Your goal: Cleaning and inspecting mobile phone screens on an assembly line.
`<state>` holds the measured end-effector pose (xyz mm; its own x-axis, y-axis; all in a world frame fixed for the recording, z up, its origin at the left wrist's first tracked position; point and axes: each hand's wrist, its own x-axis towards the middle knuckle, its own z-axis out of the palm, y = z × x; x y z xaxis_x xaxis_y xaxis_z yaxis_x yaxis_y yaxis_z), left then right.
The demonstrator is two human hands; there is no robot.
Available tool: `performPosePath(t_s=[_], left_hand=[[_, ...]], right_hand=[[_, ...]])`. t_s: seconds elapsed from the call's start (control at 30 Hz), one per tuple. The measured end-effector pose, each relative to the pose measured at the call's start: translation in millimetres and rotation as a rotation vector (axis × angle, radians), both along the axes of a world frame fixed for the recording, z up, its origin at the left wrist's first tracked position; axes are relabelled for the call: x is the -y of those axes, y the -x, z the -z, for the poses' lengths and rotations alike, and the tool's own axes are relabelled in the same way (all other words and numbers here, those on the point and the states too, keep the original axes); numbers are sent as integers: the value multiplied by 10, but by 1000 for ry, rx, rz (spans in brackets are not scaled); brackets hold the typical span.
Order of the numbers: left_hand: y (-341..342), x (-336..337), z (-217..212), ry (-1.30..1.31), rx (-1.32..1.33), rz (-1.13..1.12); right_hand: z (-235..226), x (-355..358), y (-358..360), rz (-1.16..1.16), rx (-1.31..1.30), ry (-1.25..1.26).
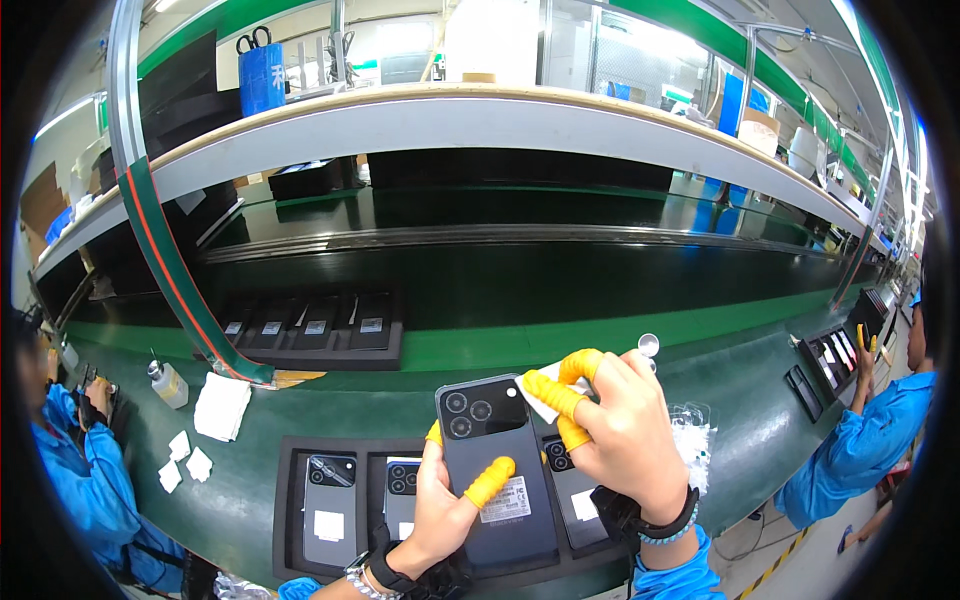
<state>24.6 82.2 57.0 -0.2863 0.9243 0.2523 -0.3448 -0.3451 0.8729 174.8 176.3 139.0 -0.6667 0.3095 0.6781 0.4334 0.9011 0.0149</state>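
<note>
A dark smartphone [525, 538] with a triple camera block at its top is tilted up, back toward me. My left hand [440, 525] grips it from the left, thumb across the back beside a white label. In my right hand [630, 430], closed fingers pinch a white wiping cloth [540, 408] against the phone's upper right corner. Yellow finger cots cover several fingertips. Under the hands lies a black tray [284, 500]. Its compartments hold more phones, among them one at the left [330, 500] and one at the right [582, 505], partly hidden by my hands.
A white bottle [168, 385], a folded white cloth [222, 406] and small white cloth pieces [198, 464] lie left. Another phone tray [390, 355] sits behind. Clear plastic bags [692, 440] are right. A post [130, 120] and shelf [480, 110] stand ahead; co-workers flank me.
</note>
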Motion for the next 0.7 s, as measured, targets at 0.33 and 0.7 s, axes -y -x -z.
performPosePath(t_s=[0.33, 0.7], left_hand=[[133, -155, 265, 99, 145, -118], [146, -168, 100, 281, 106, 59]], right_hand=[[11, 121, -79, -643, 453, 557], [175, 221, 56, -717, 478, 606]])
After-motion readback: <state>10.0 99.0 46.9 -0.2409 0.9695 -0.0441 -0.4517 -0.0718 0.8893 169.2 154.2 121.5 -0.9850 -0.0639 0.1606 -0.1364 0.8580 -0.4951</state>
